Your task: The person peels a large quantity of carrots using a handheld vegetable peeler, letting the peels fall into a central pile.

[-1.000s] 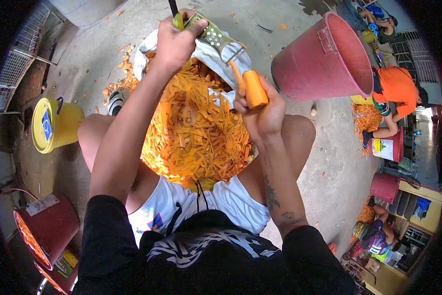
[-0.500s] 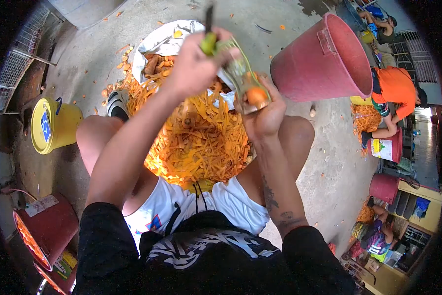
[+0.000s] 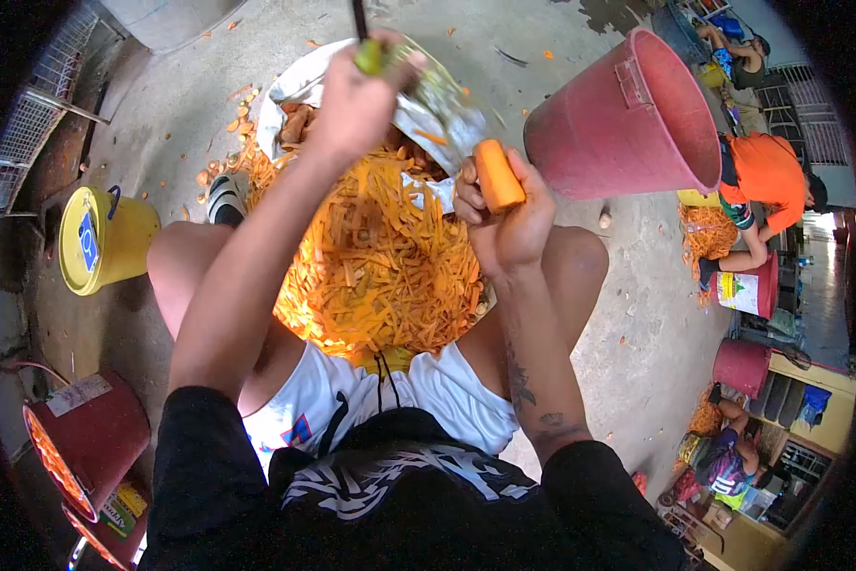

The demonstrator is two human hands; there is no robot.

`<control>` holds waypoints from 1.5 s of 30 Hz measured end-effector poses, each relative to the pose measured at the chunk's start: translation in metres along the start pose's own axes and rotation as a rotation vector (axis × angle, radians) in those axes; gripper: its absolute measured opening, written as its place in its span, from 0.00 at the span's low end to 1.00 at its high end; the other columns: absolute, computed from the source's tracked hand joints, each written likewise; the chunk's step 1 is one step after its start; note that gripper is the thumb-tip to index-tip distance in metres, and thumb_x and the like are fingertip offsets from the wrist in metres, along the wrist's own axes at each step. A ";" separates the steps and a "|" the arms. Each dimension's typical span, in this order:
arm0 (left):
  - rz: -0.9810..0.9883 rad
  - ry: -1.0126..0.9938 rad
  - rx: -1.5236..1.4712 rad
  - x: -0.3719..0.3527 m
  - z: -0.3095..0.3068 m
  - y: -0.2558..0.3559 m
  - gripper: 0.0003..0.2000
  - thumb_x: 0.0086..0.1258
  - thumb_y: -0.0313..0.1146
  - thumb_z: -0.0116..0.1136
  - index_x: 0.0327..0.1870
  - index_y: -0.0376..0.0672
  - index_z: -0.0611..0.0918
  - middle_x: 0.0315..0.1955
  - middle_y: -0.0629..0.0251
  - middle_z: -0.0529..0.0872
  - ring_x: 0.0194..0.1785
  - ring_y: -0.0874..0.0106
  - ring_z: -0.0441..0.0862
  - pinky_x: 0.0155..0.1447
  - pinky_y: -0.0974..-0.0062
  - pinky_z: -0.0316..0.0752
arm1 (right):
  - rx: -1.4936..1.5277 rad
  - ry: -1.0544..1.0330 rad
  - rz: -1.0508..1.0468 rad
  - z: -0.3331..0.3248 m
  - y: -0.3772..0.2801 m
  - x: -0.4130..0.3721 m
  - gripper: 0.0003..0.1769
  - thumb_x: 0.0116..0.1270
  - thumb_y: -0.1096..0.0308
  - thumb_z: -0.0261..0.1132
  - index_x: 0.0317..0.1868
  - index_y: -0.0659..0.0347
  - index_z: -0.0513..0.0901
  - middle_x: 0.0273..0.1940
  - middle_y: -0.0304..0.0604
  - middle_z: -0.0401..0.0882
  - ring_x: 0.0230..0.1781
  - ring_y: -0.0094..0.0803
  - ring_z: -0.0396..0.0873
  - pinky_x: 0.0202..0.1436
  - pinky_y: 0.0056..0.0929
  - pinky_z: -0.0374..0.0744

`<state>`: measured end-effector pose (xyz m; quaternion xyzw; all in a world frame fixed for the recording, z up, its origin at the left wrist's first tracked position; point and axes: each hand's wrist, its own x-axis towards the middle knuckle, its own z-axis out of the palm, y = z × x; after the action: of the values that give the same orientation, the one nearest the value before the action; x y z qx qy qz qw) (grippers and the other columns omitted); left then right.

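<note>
My left hand [image 3: 354,107] is closed around the green and black handle of a knife [image 3: 369,57]. Its blade points right and is smeared by motion, just above my right hand. In my right hand [image 3: 515,217] a thick peeled carrot [image 3: 498,177] stands tilted, its cut end toward me, gripped between thumb and fingers. Below both hands, a large heap of orange peelings [image 3: 380,266] fills the space between my knees. Behind the heap, unpeeled carrots [image 3: 297,124] lie in an opened white sack [image 3: 299,84].
A large pink bin [image 3: 580,124] stands to the right, a yellow lidded bucket [image 3: 114,238] to the left. Dark red buckets [image 3: 104,428] holding orange pieces are at lower left. At right, a person in an orange shirt [image 3: 766,176] bends over peelings; other people sit farther off.
My left hand has moved up and left with the knife, its blade coming away from the carrot. The carrot in my right hand now shows more of its side.
</note>
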<state>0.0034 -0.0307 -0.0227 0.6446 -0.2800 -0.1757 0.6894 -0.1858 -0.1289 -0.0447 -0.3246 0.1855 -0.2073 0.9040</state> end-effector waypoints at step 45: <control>0.299 -0.253 0.906 -0.020 0.002 -0.004 0.11 0.63 0.26 0.60 0.45 0.33 0.80 0.32 0.43 0.87 0.39 0.46 0.88 0.46 0.53 0.81 | -0.001 0.206 0.001 -0.011 0.000 -0.003 0.17 0.80 0.55 0.49 0.44 0.57 0.77 0.25 0.37 0.70 0.19 0.21 0.61 0.21 0.23 0.61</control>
<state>-0.0129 -0.0205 -0.0293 0.8058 -0.4993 -0.0123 0.3183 -0.1932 -0.1329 -0.0526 -0.3018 0.2775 -0.2391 0.8802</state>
